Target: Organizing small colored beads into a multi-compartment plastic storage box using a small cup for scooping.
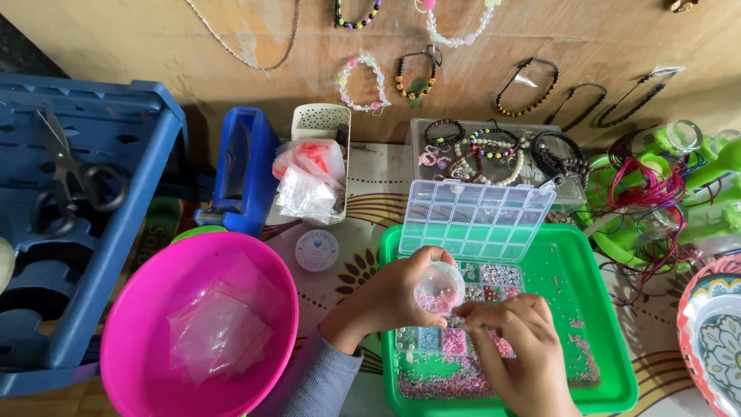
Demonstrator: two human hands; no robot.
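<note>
My left hand [386, 297] holds a small clear round container [441, 287] of pink beads, tilted over a compartmented bead organizer box [494, 276]. The box has its clear lid [475, 218] standing open and sits in a green tray [575, 266]. My right hand [517, 351] hovers just below the container, fingertips pinched at its mouth over the bead compartments. Loose pink and silver beads lie scattered on the tray floor.
A pink bowl [139, 324] holding clear plastic bags sits at the left, beside a blue rack [116, 201] with scissors [73, 174]. A thread spool [316, 249], a white basket of bags [320, 123], bracelets on a clear box [494, 147], cords [648, 193] and a patterned plate [714, 332] surround the tray.
</note>
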